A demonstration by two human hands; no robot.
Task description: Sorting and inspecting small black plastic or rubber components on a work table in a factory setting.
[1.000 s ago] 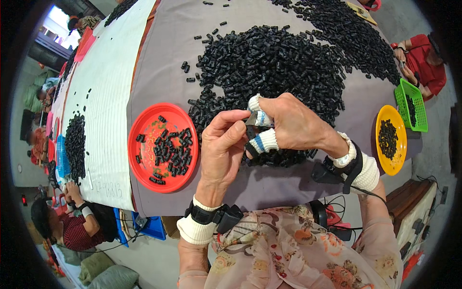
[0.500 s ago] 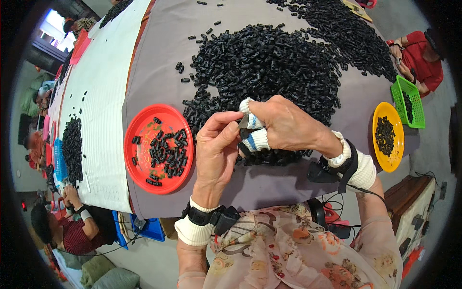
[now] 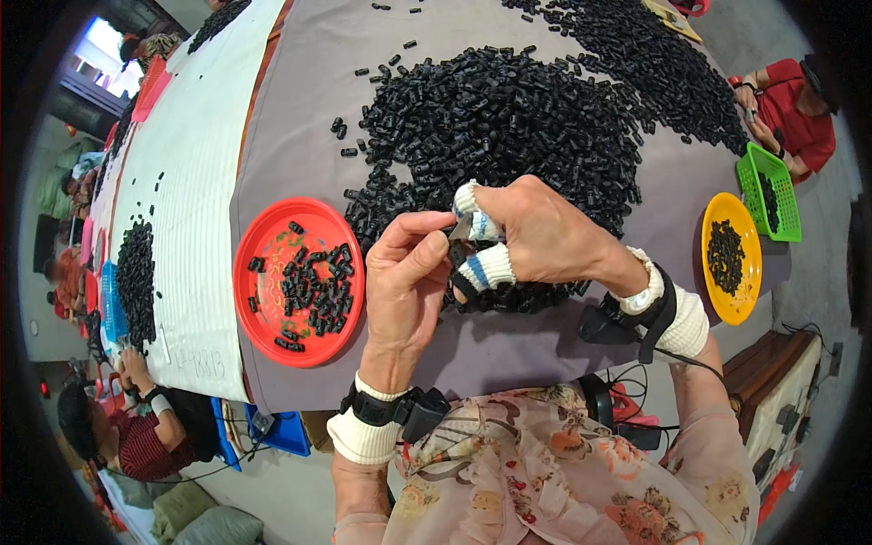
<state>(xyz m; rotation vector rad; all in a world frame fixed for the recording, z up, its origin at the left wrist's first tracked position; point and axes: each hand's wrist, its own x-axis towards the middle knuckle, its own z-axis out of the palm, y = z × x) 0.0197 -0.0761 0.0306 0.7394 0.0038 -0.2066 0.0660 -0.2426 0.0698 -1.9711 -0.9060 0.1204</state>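
Observation:
My left hand (image 3: 404, 282) and my right hand (image 3: 549, 236) meet above the near edge of a large heap of small black cylindrical parts (image 3: 509, 118). White knitted sleeves with blue marks cover the thumb and a finger of the right hand. Between those covered fingers it grips a small, grey, blade-like piece (image 3: 461, 229). The left thumb and forefinger are pinched together against it; what they hold is too small and hidden to name. A red plate (image 3: 247, 309) to the left of my left hand carries more black parts.
A yellow plate (image 3: 752, 272) and a green basket (image 3: 788, 195) with black parts stand at the right. A second black heap (image 3: 654, 68) lies at the back right, near a person in red (image 3: 799, 118). Another person (image 3: 136, 427) sits at the left beside a white-covered table (image 3: 195, 200).
Both hands stay together at the same spot. The covered fingers of my right hand have shifted very slightly; the pinch of the left remains closed.

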